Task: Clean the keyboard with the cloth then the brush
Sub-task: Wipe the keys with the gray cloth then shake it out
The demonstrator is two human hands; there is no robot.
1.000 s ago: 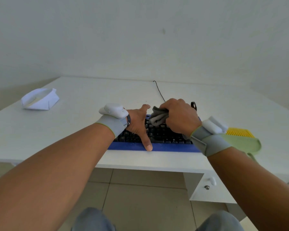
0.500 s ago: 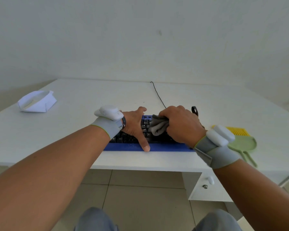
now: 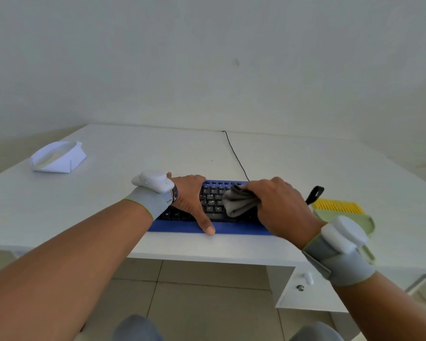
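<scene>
**Cloth pass on keys, brush not yet used**

My right hand [image 3: 278,207] is clamped on the bunched cloth [image 3: 239,201], pressing it onto the keyboard [image 3: 231,227] at frame centre. My left hand [image 3: 191,200] lies flat, fingers spread, steadying its left half. Step: cloth wipe. Next, I judge: finish the rows, then reach right for the brush [image 3: 337,206], lying on the worktop [image 3: 133,156]. Count: one keyboard, one cloth, one brush.
</scene>
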